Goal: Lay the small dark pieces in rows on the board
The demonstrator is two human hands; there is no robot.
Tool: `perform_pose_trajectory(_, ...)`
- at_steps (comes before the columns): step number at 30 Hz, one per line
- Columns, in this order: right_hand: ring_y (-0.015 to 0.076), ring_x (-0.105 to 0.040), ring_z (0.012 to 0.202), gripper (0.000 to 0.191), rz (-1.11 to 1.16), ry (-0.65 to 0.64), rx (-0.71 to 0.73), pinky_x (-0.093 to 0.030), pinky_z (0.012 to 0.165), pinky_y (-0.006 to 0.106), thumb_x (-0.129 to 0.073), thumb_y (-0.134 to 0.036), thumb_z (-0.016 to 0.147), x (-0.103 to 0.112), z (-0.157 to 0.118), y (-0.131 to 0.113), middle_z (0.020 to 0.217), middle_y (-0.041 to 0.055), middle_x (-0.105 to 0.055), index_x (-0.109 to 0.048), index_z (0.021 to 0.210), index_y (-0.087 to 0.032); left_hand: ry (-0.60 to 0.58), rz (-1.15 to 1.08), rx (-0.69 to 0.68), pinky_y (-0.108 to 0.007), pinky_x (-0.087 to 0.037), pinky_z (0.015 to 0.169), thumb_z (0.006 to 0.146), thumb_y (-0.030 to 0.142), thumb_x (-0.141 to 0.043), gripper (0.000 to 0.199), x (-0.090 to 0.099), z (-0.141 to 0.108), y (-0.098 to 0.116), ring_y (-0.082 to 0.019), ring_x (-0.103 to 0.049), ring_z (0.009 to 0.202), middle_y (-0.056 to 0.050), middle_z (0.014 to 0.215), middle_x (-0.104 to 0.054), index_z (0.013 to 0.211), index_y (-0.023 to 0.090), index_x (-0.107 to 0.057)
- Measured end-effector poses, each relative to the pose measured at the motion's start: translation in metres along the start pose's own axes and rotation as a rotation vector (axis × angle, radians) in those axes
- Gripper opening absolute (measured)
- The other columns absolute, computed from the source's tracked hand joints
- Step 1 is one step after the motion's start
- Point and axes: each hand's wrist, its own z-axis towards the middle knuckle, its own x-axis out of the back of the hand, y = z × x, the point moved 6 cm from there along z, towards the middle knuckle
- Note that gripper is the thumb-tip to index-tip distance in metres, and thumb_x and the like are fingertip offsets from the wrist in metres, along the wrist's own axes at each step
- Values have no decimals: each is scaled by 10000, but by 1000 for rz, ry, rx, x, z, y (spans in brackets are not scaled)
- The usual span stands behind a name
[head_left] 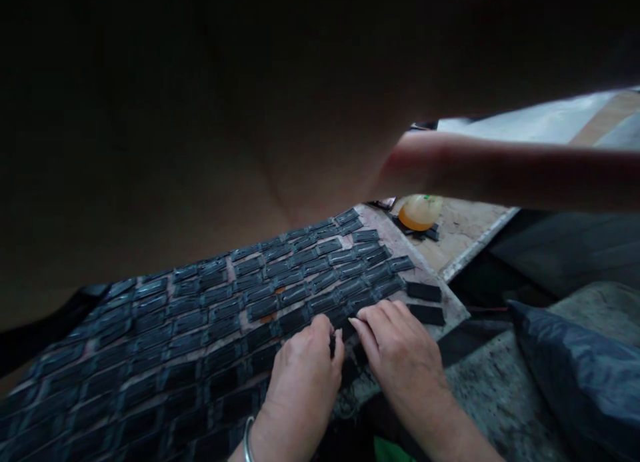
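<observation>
My left hand [306, 369] is at the lower middle, its thumb and fingers closed together near a dark spot. Close beside it on the right, my right hand [407, 359] has its fingertips pinched over the same rows. Whatever lies between the fingers of either hand is hidden or too small to name. Below both hands, small flat black rectangular pieces [320, 302] lie in rows on a pale board [453, 307]. Two loose-edged black pieces [424, 291] lie at the board's right end, just beyond my right hand.
A large blurred hand or arm [250, 149], very near the camera, covers the upper view. At the back right, a rounded container with orange liquid [420, 214] sits among black pieces on a tan surface [470, 229]. A dark plastic bag [580, 375] lies at right.
</observation>
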Motion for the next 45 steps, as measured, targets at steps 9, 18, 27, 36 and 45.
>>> perform_pose_trajectory(9, 204, -492, 736, 150, -71, -65, 6, -363, 669, 311, -530, -227, 868, 2, 3, -4, 708, 34, -548, -565, 728, -186, 198, 138, -208, -258, -317, 448, 819, 113, -553, 129, 13, -12, 4, -179, -585, 510, 39, 588, -558, 857, 205, -472)
perform_pose_trajectory(18, 196, -503, 750, 172, -88, -60, 31, -376, 683, 302, -511, -230, 883, 2, 5, -5, 708, 40, -545, -556, 724, -185, 280, 98, -436, -266, -357, 491, 854, 105, -453, 130, 16, -26, -5, -153, -535, 509, 43, 608, -512, 787, 216, -443)
perform_pose_trajectory(27, 207, -485, 739, 138, -95, -75, 22, -373, 693, 319, -529, -198, 866, 0, 4, -4, 719, 47, -552, -565, 734, -180, 381, 173, -533, -265, -334, 468, 861, 81, -420, 186, 13, -27, -6, -139, -458, 469, 39, 583, -435, 733, 213, -387)
perform_pose_trajectory(36, 209, -486, 730, 188, -108, -49, 51, -368, 679, 318, -478, -210, 890, 1, 5, -5, 703, 47, -541, -556, 722, -182, 393, 324, -688, -294, -382, 443, 856, 57, -390, 223, 5, -34, -2, -172, -487, 482, 15, 611, -479, 1035, 144, -491)
perform_pose_trajectory(45, 209, -485, 715, 185, -115, -45, 56, -365, 662, 316, -469, -177, 880, 2, 7, -6, 698, 47, -540, -548, 712, -183, 344, 376, -759, -331, -478, 413, 755, -9, -458, 478, -2, -36, -4, -191, -512, 484, 1, 623, -498, 1217, 111, -462)
